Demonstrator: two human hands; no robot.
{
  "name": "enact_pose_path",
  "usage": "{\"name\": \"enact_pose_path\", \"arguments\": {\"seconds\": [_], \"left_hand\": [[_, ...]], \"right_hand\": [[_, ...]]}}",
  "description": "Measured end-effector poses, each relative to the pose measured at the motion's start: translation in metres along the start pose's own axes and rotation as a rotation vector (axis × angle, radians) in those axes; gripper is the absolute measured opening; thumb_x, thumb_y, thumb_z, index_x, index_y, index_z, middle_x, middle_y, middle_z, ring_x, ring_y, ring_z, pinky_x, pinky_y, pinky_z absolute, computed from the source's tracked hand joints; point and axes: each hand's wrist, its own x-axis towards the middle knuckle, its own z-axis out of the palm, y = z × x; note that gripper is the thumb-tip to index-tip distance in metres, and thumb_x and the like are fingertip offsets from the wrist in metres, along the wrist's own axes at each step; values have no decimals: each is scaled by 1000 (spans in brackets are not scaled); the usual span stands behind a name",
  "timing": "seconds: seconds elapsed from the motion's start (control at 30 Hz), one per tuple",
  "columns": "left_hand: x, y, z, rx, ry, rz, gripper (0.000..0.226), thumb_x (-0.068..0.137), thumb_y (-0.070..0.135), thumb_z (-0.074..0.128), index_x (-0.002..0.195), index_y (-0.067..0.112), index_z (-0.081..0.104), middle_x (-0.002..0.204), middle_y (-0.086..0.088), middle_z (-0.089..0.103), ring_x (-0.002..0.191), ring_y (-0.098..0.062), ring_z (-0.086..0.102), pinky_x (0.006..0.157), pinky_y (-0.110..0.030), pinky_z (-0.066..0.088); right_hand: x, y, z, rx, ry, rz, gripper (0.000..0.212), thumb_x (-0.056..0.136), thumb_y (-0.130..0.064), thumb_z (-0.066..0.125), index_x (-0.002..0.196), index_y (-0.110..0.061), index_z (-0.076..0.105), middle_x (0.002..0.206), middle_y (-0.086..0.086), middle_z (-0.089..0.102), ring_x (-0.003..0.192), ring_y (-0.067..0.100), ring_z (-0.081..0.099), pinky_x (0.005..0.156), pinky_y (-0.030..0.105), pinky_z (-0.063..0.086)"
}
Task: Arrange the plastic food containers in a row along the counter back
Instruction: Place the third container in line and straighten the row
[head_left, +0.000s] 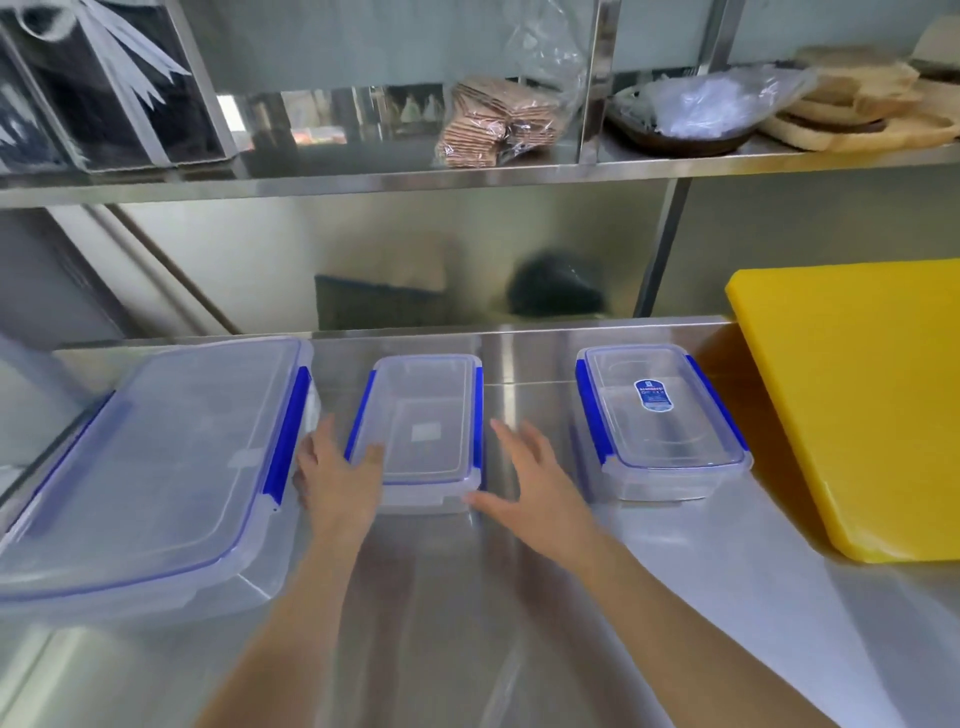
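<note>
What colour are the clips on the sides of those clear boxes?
Blue, seen clearly in the head view on the middle container.

I am standing at a steel counter, my left hand resting against the near left corner of the middle container, thumb lying on its lid. My right hand is hovering open just right of it. A large container is sitting left, a labelled container right, a yellow cutting board leaning beyond.
</note>
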Motion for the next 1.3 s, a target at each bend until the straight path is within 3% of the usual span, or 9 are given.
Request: {"name": "enact_pose_path", "arguments": {"seconds": [0.13,0.23,0.37,0.5,0.87,0.97,1.1,1.2,1.3], "left_hand": [[-1,-17,7,-205,-231,-14,60,89,33,56,143,29,31,142,-7,42,129,-30,44,109,-49,37],[-2,-18,14,-239,-247,-16,59,85,39,57,139,31,35,135,-3,50,121,-25,51,102,-51,45],[-9,-6,24,-258,-261,5,58,88,36,57,140,24,35,133,-3,48,119,-22,51,98,-39,47],[-10,-4,32,-240,-234,22,58,90,35,54,142,22,32,135,-5,45,120,-21,48,92,-33,42],[-10,0,25,-138,-232,58,58,91,37,52,141,18,31,139,-8,40,124,-24,46,95,-35,42],[-15,13,9,-57,-141,161,52,91,37,52,136,15,40,137,-7,43,125,-26,48,94,-31,41],[-14,25,-40,-2,131,351,39,92,25,53,128,9,51,130,-11,56,123,-29,49,101,-35,36],[11,9,-89,92,359,305,33,90,20,55,119,7,58,122,-19,60,121,-35,47,106,-41,25],[42,-28,-141,174,442,-3,44,87,26,56,126,6,50,132,-24,49,130,-38,36,109,-48,19]], "right_hand": [[16,-11,23,-21,-100,38,92,78,-55,62,147,-43,2,160,-1,-11,145,21,21,111,40,30],[23,-8,27,-33,-105,55,87,80,-54,61,147,-38,8,161,-1,-6,142,22,30,112,40,33],[26,3,19,10,-86,54,80,84,-45,61,148,-31,15,158,-3,12,131,23,44,109,39,38],[30,6,12,-33,-97,37,81,84,-43,61,149,-30,15,156,-6,19,135,18,38,109,39,39],[33,4,12,-160,-93,52,86,80,-54,59,147,-33,11,155,-6,20,136,19,36,105,43,44],[28,-5,11,-222,75,-6,83,75,-61,58,143,-30,21,147,-4,34,128,19,44,101,41,47],[18,-46,11,-263,259,-166,61,86,-45,56,137,-19,36,139,1,44,122,20,46,100,32,42],[8,-82,32,-130,164,-208,63,86,-43,57,140,-18,35,143,1,41,127,21,39,105,31,35],[0,-114,65,150,-122,-156,84,78,-51,65,146,-35,19,153,-3,25,139,15,28,113,39,31]]}}
